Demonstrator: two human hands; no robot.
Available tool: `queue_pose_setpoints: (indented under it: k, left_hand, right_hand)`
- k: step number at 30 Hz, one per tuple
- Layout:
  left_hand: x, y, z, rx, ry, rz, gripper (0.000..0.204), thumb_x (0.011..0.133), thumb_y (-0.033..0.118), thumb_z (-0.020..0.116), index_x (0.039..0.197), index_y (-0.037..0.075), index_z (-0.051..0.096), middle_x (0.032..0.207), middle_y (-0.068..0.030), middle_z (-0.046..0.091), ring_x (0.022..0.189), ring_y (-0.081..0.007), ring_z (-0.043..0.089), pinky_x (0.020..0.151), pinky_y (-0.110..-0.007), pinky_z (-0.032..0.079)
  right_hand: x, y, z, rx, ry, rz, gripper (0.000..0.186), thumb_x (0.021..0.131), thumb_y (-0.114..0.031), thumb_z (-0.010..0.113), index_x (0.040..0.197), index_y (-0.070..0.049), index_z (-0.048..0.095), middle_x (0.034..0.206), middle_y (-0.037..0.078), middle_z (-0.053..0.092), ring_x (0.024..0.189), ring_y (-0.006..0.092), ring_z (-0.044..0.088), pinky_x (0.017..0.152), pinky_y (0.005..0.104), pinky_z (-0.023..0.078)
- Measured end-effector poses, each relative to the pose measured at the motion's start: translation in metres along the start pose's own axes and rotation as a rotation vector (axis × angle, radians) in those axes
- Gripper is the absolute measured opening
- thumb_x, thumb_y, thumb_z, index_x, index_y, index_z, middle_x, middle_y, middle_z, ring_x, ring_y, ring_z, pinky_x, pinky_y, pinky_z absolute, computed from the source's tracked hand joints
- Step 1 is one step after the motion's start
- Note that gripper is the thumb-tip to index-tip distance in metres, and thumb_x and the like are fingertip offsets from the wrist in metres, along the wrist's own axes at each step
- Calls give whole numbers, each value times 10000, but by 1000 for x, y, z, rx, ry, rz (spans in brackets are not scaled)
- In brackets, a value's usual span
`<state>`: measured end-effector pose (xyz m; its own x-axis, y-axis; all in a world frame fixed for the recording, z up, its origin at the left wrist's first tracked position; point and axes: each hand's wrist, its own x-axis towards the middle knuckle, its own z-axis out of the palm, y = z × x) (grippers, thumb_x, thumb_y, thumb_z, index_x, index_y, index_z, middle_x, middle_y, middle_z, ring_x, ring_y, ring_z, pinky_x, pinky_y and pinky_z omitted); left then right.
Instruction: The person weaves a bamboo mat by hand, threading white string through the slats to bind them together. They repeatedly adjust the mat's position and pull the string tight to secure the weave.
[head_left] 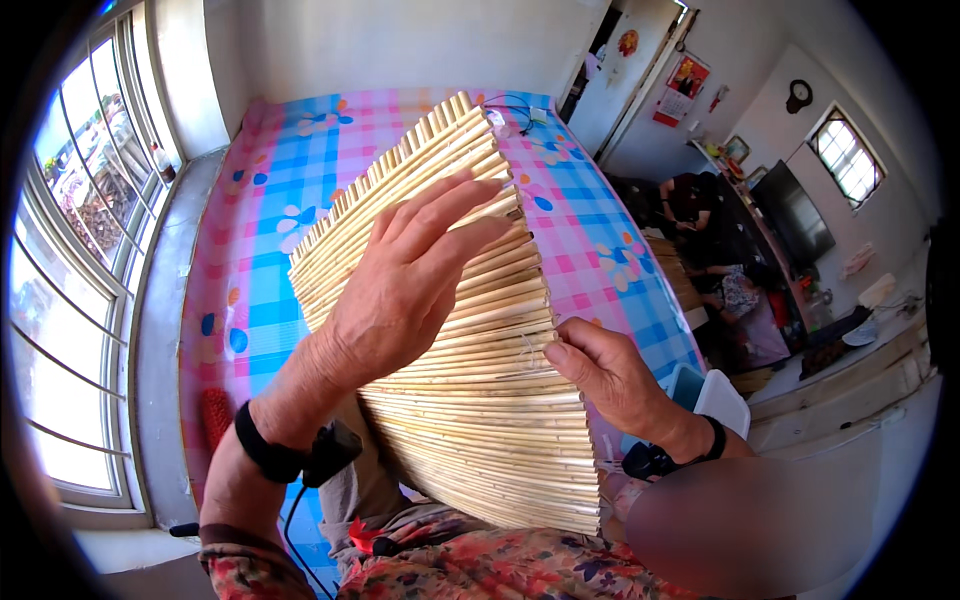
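A mat of many pale, thin stalks (470, 430), bound side by side with fine string, stands tilted up over my lap. My left hand (415, 250) reaches across its upper part, fingers stretched and slightly bent on or just over the stalks. My right hand (610, 375) grips the mat's right edge, thumb on the front face beside some loose white string (530, 350) and fingers behind the edge, partly hidden.
I am on a raised platform with a checked pink and blue cover (260, 330). A barred window (75, 330) is at left. Plastic containers (715, 400) sit at right. Two other people (690, 200) are beyond the platform's right edge, near a television (790, 215).
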<state>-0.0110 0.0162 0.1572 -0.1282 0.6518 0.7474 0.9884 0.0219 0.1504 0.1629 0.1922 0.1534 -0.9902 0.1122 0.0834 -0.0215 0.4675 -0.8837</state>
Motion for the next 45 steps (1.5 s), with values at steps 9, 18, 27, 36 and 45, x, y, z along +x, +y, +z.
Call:
queue_pose_setpoints:
  k: [9,18,27,36,45]
  left_hand:
    - [43,10,-24,-12,-431,215,447,717,-51,649,1151,46,597,1244,-113,570,1272,-292,463,1008,-402,436]
    - [52,11,-43,-61,-666,120,335,706,-11,703,1031,16,626,1069,-113,608,1078,-299,534,938,-400,457]
    - [47,11,-44,-49,-626,129,305,695,55,704,982,2,614,1038,-128,599,1059,-306,525,931,-401,447]
    - [44,21,-53,-6,-637,28,391,626,157,793,967,45,636,1021,-113,576,1032,-320,506,896,-418,438]
    - [12,5,-81,57,-670,-213,221,770,147,697,943,15,664,1045,-138,593,1072,-320,514,922,-426,436]
  right_hand:
    - [4,-11,4,42,-79,-27,267,974,-242,561,954,24,578,733,85,591,668,126,539,626,291,437]
    - [9,-3,7,44,-146,-129,270,985,-255,537,992,9,592,745,76,604,660,127,562,601,296,444]
    - [19,19,1,219,-261,52,175,986,-155,533,1017,-4,615,783,1,589,694,45,560,577,202,470]
    - [31,48,22,449,-9,-108,147,941,-79,582,1064,-11,623,843,-2,605,700,56,566,632,206,486]
    - [34,45,41,517,109,-288,141,931,-64,595,1054,0,622,890,17,610,788,73,579,692,240,495]
